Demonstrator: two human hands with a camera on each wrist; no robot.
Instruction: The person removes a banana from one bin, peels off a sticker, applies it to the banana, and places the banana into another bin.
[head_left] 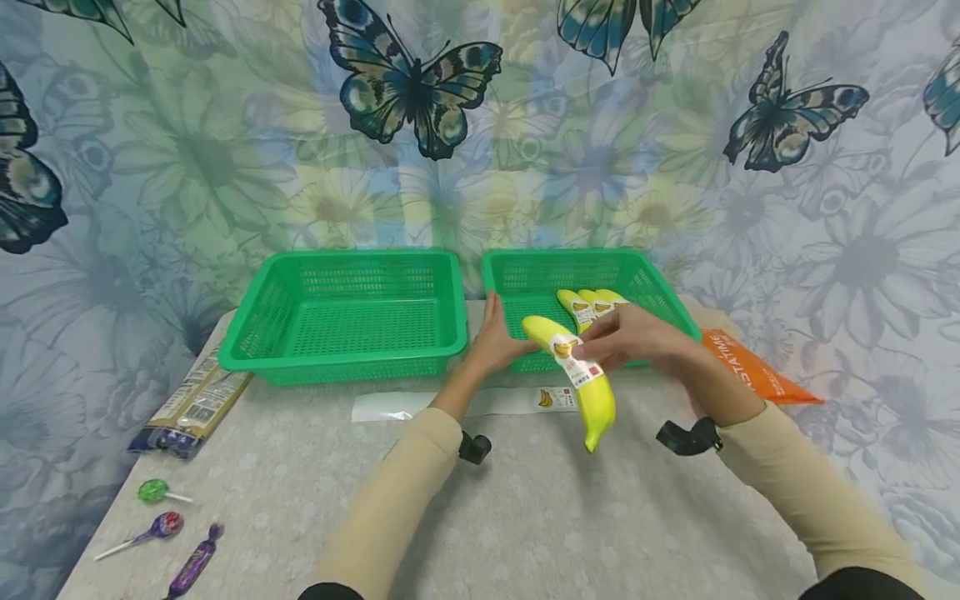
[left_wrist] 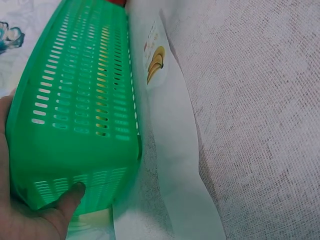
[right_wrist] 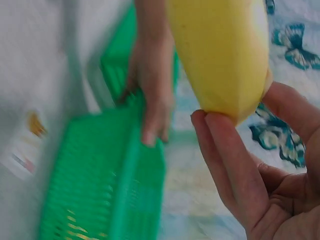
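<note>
My right hand (head_left: 626,335) pinches a yellow banana (head_left: 597,404) with a white paper band around its middle, in front of the right green basket (head_left: 667,292). In the right wrist view, the fingertips touch the banana (right_wrist: 220,55) near its end. My left hand (head_left: 491,340) grips the near left corner of that basket, its thumb (left_wrist: 72,197) against the outer wall in the left wrist view. Several banded bananas (head_left: 577,308) lie inside the basket. A white paper strip with a banana picture (head_left: 555,398) lies on the table below the hands.
The left green basket (head_left: 341,367) stands beside the right one. An orange packet (head_left: 761,371) lies at the right; a gold packet (head_left: 198,400) at the left. Near the front left are a green lollipop (head_left: 153,490), a purple lollipop (head_left: 165,524) and a purple wrapped candy (head_left: 197,562).
</note>
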